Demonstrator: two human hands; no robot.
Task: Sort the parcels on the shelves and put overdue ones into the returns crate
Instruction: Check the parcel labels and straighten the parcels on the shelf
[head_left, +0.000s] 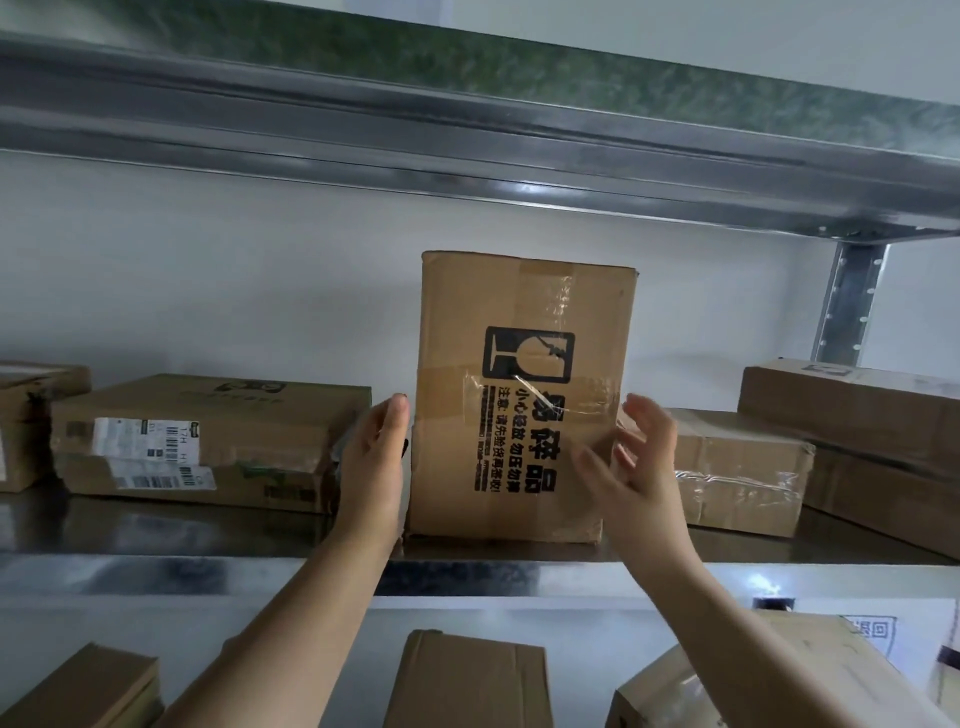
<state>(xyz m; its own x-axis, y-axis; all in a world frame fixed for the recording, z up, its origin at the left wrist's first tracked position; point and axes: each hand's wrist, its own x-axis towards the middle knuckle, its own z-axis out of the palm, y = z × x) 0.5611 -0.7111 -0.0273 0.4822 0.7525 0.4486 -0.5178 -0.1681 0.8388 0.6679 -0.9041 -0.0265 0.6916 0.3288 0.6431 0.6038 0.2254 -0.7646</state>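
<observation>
Box (519, 400) stands upright on the metal shelf (156, 530), right between both hands, fragile-glass mark and black print facing out, clear tape across the front. Left hand (371, 467): flat, fingers together, palm against the box's left side, thumb up along the edge. Right hand (631, 467): fingers spread and loose, just in front of the box's right front corner; contact with the cardboard can't be confirmed, nothing pinched. Just beyond the left hand, a flat parcel (208, 441) with white barcode labels lies on the same shelf; further out that way another carton (36, 421) at frame edge. Behind the right hand, a taped parcel (743, 473), with a long carton (852, 410) stacked past it. Below the forearms, more boxes (467, 680) on the lower level. Upper shelf beam (467, 145) overhead.
</observation>
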